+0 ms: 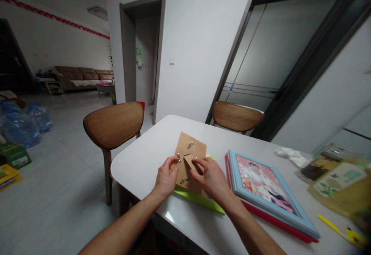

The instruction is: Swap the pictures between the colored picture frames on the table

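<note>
A picture frame lies face down on the table, its lime-green edge (199, 201) showing below a brown backing board (185, 142). Small metal fittings, one of them a clip (190, 145), sit near the board's edges. From the middle of the board a brown stand flap (189, 161) is tilted up. My left hand (166, 177) is closed at the left edge, its index fingertip by a metal clip (178, 156). My right hand (210, 175) has its curled fingers and thumb at the stand flap's right side. Its palm hides the frame's right part.
Right of my right hand lie stacked frames, a light blue one (240, 181) over a red one (261, 214). Farther right are a white cloth (291, 156), a jug of yellow liquid (339, 187) and a yellow tool (330, 224). Wooden chairs (116, 125) stand around the white table (139, 170).
</note>
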`<state>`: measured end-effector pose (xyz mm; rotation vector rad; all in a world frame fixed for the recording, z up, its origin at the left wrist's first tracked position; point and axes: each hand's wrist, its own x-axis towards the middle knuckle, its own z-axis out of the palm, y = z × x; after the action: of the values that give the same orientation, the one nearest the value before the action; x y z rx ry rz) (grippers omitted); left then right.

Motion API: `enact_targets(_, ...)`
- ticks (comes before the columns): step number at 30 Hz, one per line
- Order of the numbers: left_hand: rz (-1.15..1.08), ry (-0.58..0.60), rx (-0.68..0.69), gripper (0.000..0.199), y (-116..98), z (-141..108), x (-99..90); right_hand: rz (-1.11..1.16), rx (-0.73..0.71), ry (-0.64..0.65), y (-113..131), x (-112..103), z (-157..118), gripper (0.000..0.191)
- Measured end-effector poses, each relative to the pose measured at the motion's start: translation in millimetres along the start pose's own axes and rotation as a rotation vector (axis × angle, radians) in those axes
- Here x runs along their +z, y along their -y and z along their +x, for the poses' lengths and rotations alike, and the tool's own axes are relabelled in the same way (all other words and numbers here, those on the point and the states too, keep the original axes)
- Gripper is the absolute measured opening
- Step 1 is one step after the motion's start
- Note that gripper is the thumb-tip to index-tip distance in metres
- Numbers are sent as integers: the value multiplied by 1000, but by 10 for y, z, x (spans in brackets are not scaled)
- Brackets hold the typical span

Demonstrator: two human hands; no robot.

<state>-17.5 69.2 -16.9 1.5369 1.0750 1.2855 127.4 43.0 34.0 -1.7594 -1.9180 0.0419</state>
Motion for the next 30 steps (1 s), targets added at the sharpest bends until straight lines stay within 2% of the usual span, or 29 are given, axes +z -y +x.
enact_targets(4,-65,-87,-104,25,161,120,-208,123,-20,-47,-164,136,-69,35)
enact_targets(7,-75,-154,-184,26,270,174,-453,-29,40,-62,-410,248,-124,37)
enact_targets(10,-47,-189,-236,27,336,217,-672,-203,127,25,-590,333,-179,39)
enact_targets(13,23,-174,-266,26,375,260,-824,-285,186,93,-662,393,-216,39)
enact_targets(16,142,-143,-269,25,407,303,-937,-326,221,105,-689,428,-219,41)
enact_targets(21,417,-103,-198,23,421,357,-1085,-365,272,110,-714,428,-193,44)
enact_targets(25,586,-84,-76,29,326,315,-1012,-341,367,108,-688,404,-170,45)
enact_targets(30,645,51,107,36,91,102,-536,-193,460,66,-696,359,-92,49)
